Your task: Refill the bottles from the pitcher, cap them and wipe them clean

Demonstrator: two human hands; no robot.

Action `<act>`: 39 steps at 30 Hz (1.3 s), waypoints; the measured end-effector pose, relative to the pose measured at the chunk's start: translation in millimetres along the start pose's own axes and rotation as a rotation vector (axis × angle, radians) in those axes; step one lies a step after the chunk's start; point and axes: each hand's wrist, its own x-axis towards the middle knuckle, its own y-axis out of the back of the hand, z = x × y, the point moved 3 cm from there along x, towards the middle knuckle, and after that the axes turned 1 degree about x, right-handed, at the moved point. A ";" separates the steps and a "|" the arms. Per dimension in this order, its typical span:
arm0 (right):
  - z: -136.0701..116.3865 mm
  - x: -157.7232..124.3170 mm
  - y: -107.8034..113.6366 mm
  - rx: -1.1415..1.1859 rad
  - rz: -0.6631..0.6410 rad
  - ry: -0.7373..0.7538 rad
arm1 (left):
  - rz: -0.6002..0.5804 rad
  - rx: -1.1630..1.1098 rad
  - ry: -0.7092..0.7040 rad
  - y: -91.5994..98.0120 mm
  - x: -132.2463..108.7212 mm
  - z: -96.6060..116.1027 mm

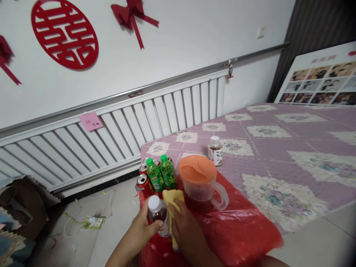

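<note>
My left hand (141, 231) is wrapped round a small clear bottle (157, 213) with a white cap and dark drink inside. My right hand (185, 230) presses a yellow cloth (174, 198) against the bottle's side. Both hands hover over a red plastic sheet (236, 226) on the corner of the bed. Just beyond stand two green bottles (161, 174), red cans (144, 181) and a clear pitcher (200, 183) with an orange lid.
A second white-capped bottle (215, 150) stands on the purple patterned bedspread (292, 148). A white radiator (116, 129) runs along the wall. Cables and a power strip (93, 221) lie on the floor at left. A photo board (319, 79) leans at the far right.
</note>
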 end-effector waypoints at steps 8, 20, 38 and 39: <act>-10.9 -19.9 12.6 0.079 0.332 0.174 | 0.012 -0.034 0.005 -0.5 -0.6 -1.2; -2.0 -4.7 -1.9 0.078 -0.070 -0.076 | 0.113 0.044 -0.017 4.4 2.4 -6.5; 0.6 -3.3 -10.3 0.091 -0.209 -0.173 | 0.079 -0.028 -0.010 2.0 5.0 -2.2; 0.1 -3.3 -10.1 0.081 -0.223 -0.184 | 0.066 -0.055 -0.018 1.8 5.5 -1.8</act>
